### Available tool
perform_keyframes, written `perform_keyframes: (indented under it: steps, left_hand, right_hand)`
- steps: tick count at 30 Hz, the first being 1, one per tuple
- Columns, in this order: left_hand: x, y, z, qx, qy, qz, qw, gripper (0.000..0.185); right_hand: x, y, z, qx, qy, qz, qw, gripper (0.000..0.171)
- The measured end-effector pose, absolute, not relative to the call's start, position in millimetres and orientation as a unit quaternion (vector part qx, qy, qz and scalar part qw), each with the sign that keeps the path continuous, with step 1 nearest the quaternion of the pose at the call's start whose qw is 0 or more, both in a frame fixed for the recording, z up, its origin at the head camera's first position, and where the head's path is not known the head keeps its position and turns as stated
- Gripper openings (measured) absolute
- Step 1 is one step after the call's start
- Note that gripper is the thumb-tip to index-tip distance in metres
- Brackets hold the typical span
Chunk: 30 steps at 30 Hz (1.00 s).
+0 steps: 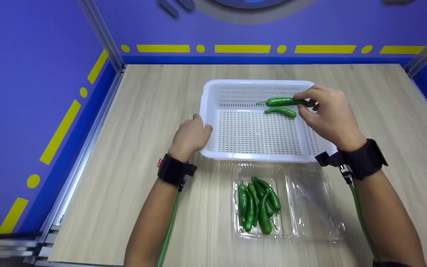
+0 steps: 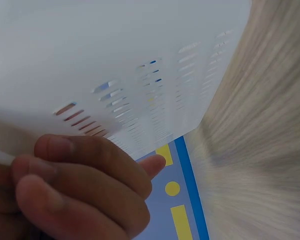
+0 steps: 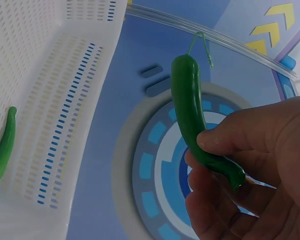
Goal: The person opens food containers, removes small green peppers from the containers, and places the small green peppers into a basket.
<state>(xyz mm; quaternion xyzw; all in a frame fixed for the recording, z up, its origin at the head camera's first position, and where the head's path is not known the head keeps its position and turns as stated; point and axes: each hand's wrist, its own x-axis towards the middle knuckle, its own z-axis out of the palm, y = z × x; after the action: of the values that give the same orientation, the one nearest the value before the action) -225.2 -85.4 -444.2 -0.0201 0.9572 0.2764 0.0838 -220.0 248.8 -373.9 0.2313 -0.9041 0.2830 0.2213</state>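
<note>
While the left hand (image 1: pixel 193 135) grips the basket's (image 1: pixel 250 157) left rim, presumably steadying it, the right hand (image 1: pixel 330 111) pinches a raised pepper (image 1: pixel 281 102) toward the far right corner; a smaller pepper (image 1: pixel 284 112) lies inside. More peppers (image 1: pixel 250 207) occupy the clear box (image 1: pixel 287 211) beside the near edge, probably for easy reach.

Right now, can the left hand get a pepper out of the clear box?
Probably yes, but the left hand would have to let go of the white basket. The clear box sits open close by, its lid folded to the right, and nothing seems to cover the green peppers inside.
</note>
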Motion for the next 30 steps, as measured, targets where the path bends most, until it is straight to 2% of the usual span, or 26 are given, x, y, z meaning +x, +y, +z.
perform_keyframes:
  steps: [13, 22, 30]
  left_hand:
    - [-224, -84, -444, -0.023, 0.961, 0.263, 0.081, 0.053]
    - [-224, -85, -444, -0.022, 0.960, 0.267, 0.084, 0.058]
    - [-224, -86, -443, -0.021, 0.959, 0.270, 0.088, 0.057]
  right_hand:
    - [-246, 256, -388, 0.220, -0.915, 0.285, 0.181, 0.020]
    - [-263, 253, -395, 0.193, -0.939, 0.262, 0.109, 0.020]
    - [-273, 252, -398, 0.194, -0.943, 0.256, 0.084, 0.018]
